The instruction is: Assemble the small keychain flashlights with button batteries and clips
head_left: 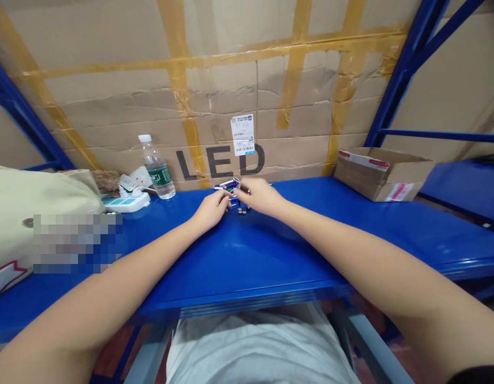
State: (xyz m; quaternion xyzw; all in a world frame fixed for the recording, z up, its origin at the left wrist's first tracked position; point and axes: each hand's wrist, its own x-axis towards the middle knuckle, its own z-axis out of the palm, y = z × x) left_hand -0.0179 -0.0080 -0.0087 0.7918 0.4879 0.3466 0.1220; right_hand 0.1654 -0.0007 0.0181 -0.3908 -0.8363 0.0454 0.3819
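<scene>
My left hand [212,209] rests on the blue tabletop with its fingers curled together at the near left side of a small pile of shiny coloured metal pieces [229,184]. These look like short tubes in purple, blue, green and silver. A blue piece [234,202] lies right by the left fingertips; whatever they pinch is too small to name. Over the pile's right side, my right hand [262,195] has its fingers bent inward, slightly blurred, and what they hold is hidden. Several small round discs, like button cells [242,212], lie on the table just in front of the pile.
A water bottle [158,173] stands at the back left, near a white power strip [129,202] and a pale cloth bag [42,197]. An opened cardboard box [385,173] sits back right. Behind the blue table [239,261] rises a large taped carton [215,96].
</scene>
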